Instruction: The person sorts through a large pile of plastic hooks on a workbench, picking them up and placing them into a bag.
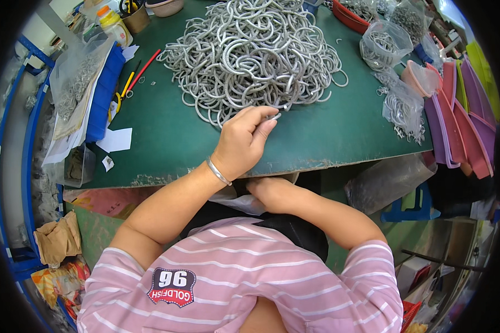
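Note:
A large heap of silver-grey, open-ended bangle-like rings (261, 55) covers the far middle of the green table (166, 141). At its near edge my left hand (241, 136) is closed in a pinch, thumb against forefinger, on one such ring (275, 116). Only a short end of that ring shows past the fingertips. A plain silver bangle (219, 171) circles my left wrist. Lower down, my right hand (275, 194) is at the table's front edge, over my lap, beside whitish plastic (241, 203). Its fingers are mostly hidden, so what they hold cannot be seen.
Red-handled and yellow-handled tools (144, 72) lie left of the heap, near a blue bin (106, 94) and a yellow bottle (114, 25). Clear bags of metal parts (403, 108) and stacked pink and purple trays (455, 116) line the right side.

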`<state>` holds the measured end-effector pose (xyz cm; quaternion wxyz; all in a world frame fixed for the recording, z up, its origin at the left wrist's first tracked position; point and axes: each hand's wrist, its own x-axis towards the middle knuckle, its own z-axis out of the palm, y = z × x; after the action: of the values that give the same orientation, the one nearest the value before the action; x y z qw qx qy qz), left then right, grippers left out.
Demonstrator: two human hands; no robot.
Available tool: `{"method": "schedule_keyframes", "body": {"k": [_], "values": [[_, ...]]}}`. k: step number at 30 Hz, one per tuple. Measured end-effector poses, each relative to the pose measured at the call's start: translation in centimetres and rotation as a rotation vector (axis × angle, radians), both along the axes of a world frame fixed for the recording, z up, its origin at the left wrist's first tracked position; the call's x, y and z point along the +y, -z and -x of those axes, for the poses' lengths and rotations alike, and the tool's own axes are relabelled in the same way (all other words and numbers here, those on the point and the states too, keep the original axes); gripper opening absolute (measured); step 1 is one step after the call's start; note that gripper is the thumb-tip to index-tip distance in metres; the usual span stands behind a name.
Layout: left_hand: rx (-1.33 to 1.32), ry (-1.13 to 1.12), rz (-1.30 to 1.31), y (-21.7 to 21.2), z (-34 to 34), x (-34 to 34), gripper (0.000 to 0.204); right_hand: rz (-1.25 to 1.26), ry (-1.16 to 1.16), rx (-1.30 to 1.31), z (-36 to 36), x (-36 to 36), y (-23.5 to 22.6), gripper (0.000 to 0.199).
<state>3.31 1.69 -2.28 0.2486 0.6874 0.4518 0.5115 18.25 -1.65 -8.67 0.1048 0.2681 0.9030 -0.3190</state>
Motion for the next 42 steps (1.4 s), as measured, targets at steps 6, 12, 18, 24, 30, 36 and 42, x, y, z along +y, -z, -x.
{"method": "schedule_keyframes", "body": {"k": [6, 12, 18, 24, 30, 36, 42], "values": [[-0.577, 0.065, 0.306, 0.7, -3.3, -1.1, 0.019, -0.492, 0.690, 0.790, -1.6, 1.4, -5.8, 0.025], [0.000, 0.053, -0.026, -1.6, -1.7, -2.0, 0.024, -0.295, 1.052, 1.038, -0.8, 3.8, -1.8, 0.010], [0.459, -0.264, -0.054, 1.3, 5.1, -2.4, 0.031, -0.009, 1.427, 1.232, -4.9, 6.9, -2.8, 0.015], [0.616, -0.193, 0.006, 1.4, 5.1, -2.0, 0.032, -0.477, 1.054, 0.965, -4.4, 4.3, -3.8, 0.006], [0.598, -0.195, -0.117, 1.9, 5.1, -0.4, 0.012, -0.461, 0.614, 0.819, 1.0, 2.8, -4.0, 0.017], [0.428, -0.098, -0.054, -0.2, 5.7, -0.1, 0.012, -0.517, 0.594, 0.749, 0.2, 3.7, -4.3, 0.013], [0.298, -0.002, -0.015, -3.1, 5.8, 0.0, 0.015, -0.313, 0.789, 1.170, 0.6, 3.1, -6.9, 0.014]]}}
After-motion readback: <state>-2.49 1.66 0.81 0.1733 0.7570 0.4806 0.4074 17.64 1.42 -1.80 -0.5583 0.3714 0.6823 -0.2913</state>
